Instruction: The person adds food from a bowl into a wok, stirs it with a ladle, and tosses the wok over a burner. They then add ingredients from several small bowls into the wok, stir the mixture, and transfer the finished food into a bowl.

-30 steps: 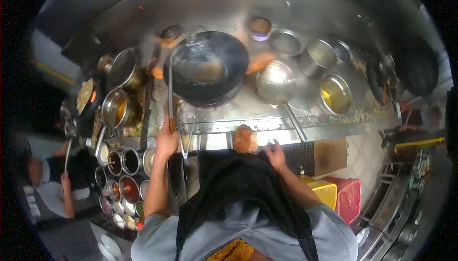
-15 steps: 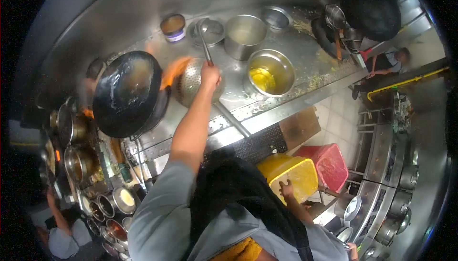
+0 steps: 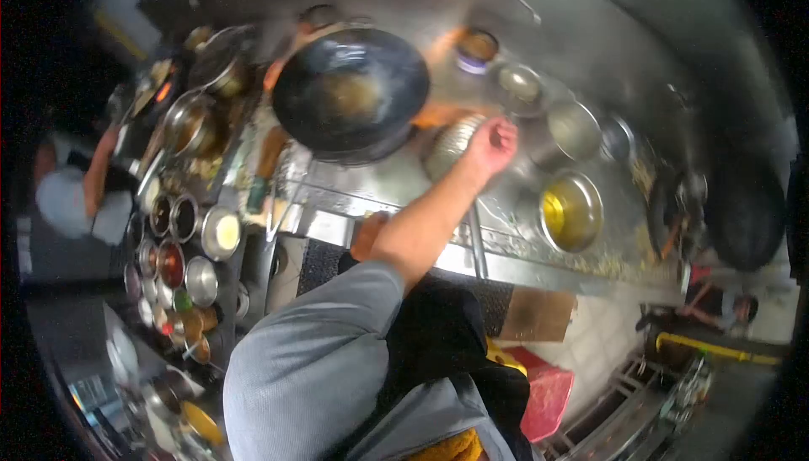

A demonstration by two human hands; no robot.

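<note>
Perforated strainer (image 3: 447,149) on the steel counter (image 3: 371,200), its pale metal bowl dimpled with small holes and partly covered by the person's left hand (image 3: 490,147); its long handle (image 3: 478,246) points to the counter's front edge. The hand's fingers are curled inward (whether they grip anything, I cannot tell), and the right hand is out of sight. Left of the strainer sits a wide dark wok (image 3: 350,94), glossy, with a brownish patch at its centre and orange flames (image 3: 444,114) at its side. A shallow pan (image 3: 529,108) lies just beyond the hand. Near it, a tub (image 3: 476,50) wears a purple band, too blurred to read.
</note>
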